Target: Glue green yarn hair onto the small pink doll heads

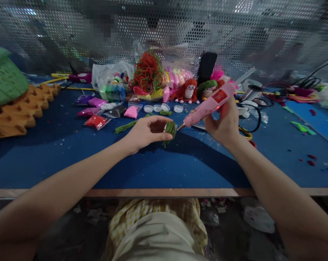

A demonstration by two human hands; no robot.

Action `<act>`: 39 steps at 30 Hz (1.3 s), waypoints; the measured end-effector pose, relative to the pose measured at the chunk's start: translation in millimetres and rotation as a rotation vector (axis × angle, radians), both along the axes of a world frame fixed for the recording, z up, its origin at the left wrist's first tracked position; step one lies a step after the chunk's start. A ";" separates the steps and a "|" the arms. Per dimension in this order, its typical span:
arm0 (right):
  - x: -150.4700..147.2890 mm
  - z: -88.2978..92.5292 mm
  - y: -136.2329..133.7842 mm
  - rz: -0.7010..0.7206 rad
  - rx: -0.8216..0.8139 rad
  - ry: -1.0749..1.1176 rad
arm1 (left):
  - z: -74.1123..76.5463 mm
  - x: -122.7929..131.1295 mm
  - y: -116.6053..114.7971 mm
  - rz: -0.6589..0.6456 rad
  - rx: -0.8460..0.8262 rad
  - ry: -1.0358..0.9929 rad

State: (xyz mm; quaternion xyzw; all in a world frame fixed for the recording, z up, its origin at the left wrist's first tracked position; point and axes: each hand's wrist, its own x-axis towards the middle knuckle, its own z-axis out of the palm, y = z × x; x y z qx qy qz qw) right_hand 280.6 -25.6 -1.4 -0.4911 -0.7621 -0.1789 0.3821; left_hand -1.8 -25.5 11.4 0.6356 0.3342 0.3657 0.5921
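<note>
My left hand (146, 132) is closed around a small bundle of green yarn (169, 128), held just above the blue table (158, 166). My right hand (223, 125) grips a pink glue gun (209, 105) tilted down to the left, its metal tip almost touching the green bundle. A loose strand of green yarn (128, 125) lies on the table behind my left hand.
Behind my hands lie small bags of coloured material (97, 121), white caps (164, 107), a tangle of orange yarn (147, 74) and small dolls (189, 90). Orange pieces (17, 112) and a green basket (3, 78) sit at far left. Scissors (247, 132) and cables lie right. A perforated screen stands behind.
</note>
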 end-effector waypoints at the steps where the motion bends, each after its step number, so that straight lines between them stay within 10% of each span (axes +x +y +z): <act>1: 0.3 -0.2 0.1 0.020 0.046 -0.008 | -0.2 0.0 0.2 -0.003 0.006 0.006; 22: -2.8 7.4 -6.3 -0.014 -0.019 -0.013 | -1.1 1.7 0.4 0.012 0.047 0.084; 39: -4.1 8.3 2.3 0.137 0.241 0.130 | 2.4 0.6 -2.5 -0.026 0.030 0.104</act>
